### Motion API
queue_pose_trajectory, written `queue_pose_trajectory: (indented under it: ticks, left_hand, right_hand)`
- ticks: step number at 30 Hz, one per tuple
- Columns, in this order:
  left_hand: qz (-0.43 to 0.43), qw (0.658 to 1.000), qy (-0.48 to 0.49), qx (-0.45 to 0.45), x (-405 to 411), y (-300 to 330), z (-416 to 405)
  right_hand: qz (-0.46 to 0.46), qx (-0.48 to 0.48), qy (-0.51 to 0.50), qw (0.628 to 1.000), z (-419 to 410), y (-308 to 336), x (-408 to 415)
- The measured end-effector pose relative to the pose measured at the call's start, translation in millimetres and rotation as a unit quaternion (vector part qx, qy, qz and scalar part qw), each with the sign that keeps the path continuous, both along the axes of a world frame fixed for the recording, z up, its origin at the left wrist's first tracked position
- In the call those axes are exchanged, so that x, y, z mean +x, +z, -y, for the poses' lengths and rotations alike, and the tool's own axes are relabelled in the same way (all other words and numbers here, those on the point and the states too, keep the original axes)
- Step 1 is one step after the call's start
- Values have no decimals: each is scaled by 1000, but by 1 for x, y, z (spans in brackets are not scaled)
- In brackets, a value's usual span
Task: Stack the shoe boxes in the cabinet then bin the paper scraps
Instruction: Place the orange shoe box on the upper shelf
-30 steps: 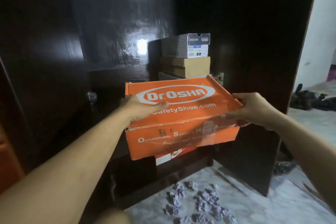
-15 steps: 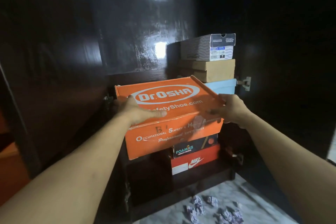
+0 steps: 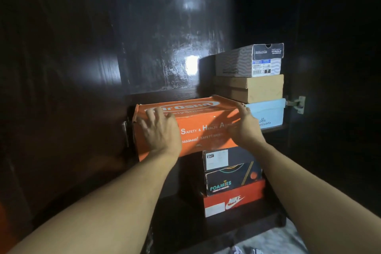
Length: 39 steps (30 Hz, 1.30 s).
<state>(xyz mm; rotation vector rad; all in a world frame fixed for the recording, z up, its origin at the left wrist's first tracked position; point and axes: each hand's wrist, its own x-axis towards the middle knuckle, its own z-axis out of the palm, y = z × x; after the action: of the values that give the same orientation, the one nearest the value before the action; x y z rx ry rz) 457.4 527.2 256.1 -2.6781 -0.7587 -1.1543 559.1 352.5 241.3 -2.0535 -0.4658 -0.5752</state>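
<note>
An orange Dr.Osha shoe box (image 3: pixel 206 128) sits level on the upper shelf of the dark cabinet, left of a stack. My left hand (image 3: pixel 159 134) lies flat on its front left face, fingers over the top edge. My right hand (image 3: pixel 246 128) presses its front right corner. The stack beside it holds a light blue box (image 3: pixel 268 115), a brown box (image 3: pixel 259 88) and a grey Skechers box (image 3: pixel 247 61). On the lower shelf stand a black Foamies box (image 3: pixel 231 173) and a red Nike box (image 3: pixel 233 202). Paper scraps (image 3: pixel 245 250) show at the bottom edge.
The cabinet's glossy back panel (image 3: pixel 171 37) is behind the boxes. The dark left door (image 3: pixel 51 88) and right door (image 3: pixel 340 88) stand open at either side, with a hinge (image 3: pixel 296 104) on the right. Pale floor (image 3: pixel 274 241) shows below.
Both hands carried the orange box forward into the cabinet and levelled it on the upper shelf. My view came closer and most of the scraps dropped out of sight.
</note>
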Motion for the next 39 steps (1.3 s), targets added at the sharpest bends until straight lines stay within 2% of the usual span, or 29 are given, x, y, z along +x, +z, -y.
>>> queue_pose_trajectory:
  ticks: [4, 10, 16, 20, 23, 25, 27, 28, 30, 33, 39]
  left_hand:
    - [4, 1000, -10, 16, 28, -17, -8]
    - [-19, 999, -7, -48, 71, -26, -26]
    - [-26, 999, -19, -33, 89, -29, -50]
    - [-61, 996, -41, -43, 86, -24, -58]
    - [-84, 995, -50, 4, 79, -28, -52]
    - [-74, 994, -71, 43, 78, -34, -41]
    - [-59, 988, -132, 56, 79, -38, -22]
    - [-61, 982, -174, 47, 81, -40, -8]
    - [-94, 958, -267, -43, 85, -45, 22]
    - [-213, 891, -360, -174, 88, -56, 78]
    - [-367, 777, -466, -210, 74, -75, 206]
  right_hand:
    - [-47, -99, 3, 994, -16, -11, 30]
    - [-52, -176, 42, 982, -32, -8, 71]
    - [-69, -212, 64, 973, -44, 0, 95]
    - [-75, -210, 71, 972, -41, 4, 100]
    - [-58, -186, 61, 979, -23, 4, 94]
    - [-33, -206, 41, 977, -1, 1, 84]
    - [-64, -215, 12, 974, 28, -1, 70]
    - [-93, -211, 6, 973, 45, -2, 63]
    - [-136, -226, -7, 965, 84, -5, 47]
    - [-184, -241, -41, 952, 149, -12, 16]
    - [-300, -292, -151, 896, 277, -33, -54]
